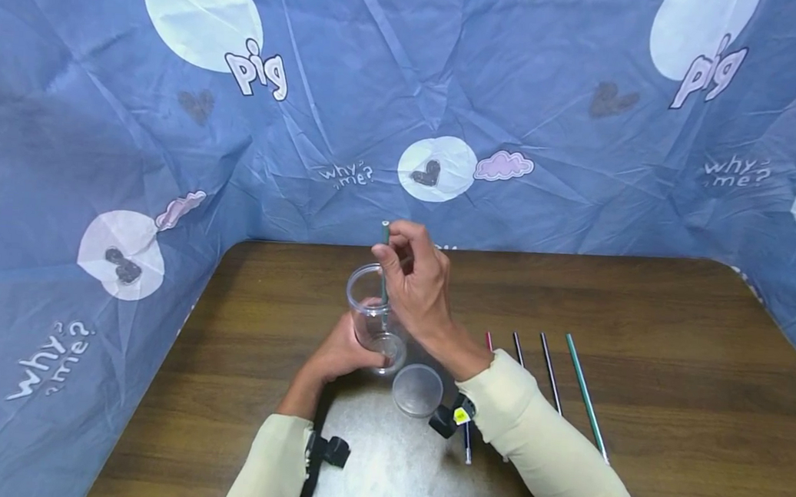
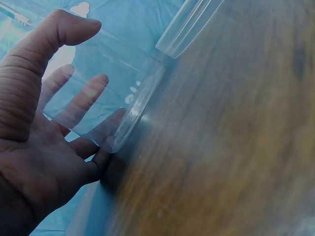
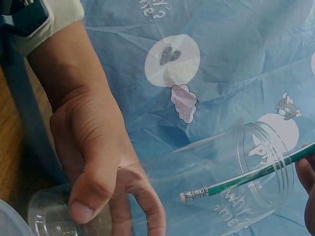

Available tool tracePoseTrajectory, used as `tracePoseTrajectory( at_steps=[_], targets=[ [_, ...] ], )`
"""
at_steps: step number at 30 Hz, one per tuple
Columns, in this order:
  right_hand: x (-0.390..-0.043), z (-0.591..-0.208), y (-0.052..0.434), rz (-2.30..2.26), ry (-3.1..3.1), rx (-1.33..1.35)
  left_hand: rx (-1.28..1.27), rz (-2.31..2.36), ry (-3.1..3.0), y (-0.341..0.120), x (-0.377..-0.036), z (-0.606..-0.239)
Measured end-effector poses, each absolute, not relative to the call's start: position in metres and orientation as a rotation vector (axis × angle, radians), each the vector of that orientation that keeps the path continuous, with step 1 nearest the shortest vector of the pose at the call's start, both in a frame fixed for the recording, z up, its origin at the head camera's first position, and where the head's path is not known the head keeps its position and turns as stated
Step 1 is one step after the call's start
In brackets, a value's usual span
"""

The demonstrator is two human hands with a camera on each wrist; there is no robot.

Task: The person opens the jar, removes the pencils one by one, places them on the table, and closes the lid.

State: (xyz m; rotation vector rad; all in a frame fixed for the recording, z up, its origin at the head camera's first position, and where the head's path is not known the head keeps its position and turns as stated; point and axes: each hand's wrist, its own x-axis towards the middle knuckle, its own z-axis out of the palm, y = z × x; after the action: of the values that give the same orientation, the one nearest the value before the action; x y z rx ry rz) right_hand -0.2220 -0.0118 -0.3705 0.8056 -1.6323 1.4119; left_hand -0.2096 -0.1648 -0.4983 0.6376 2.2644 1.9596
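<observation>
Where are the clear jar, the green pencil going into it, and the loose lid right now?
clear jar (image 1: 369,308): head view, on its side wall.
green pencil (image 3: 246,178): right wrist view, mid-shaft inside the jar mouth.
loose lid (image 1: 417,389): head view, on its centre, lying on the table.

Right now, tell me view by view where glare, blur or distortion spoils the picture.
Head view: wide-angle bending at the edges, and a pale glare patch on the brown wooden table. Left wrist view: the table surface is smeared out of focus. Right wrist view: fairly sharp, with a bluish tint; the clear plastic cup and green pencil read clearly.
</observation>
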Motion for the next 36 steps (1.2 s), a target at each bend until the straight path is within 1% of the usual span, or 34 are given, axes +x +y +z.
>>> tracePoseTrajectory(
  at_steps=[17,36],
  targets=[
    [-0.222,-0.353,-0.006,1.521,-1.506,0.885,0.636,1.982,2.208,-0.166,-0.208,-0.499],
    [-0.208,-0.325,0.008,1.476,-1.444,0.831,0.670,2.007,2.168,-0.164,-0.209,-0.498]
  ],
)
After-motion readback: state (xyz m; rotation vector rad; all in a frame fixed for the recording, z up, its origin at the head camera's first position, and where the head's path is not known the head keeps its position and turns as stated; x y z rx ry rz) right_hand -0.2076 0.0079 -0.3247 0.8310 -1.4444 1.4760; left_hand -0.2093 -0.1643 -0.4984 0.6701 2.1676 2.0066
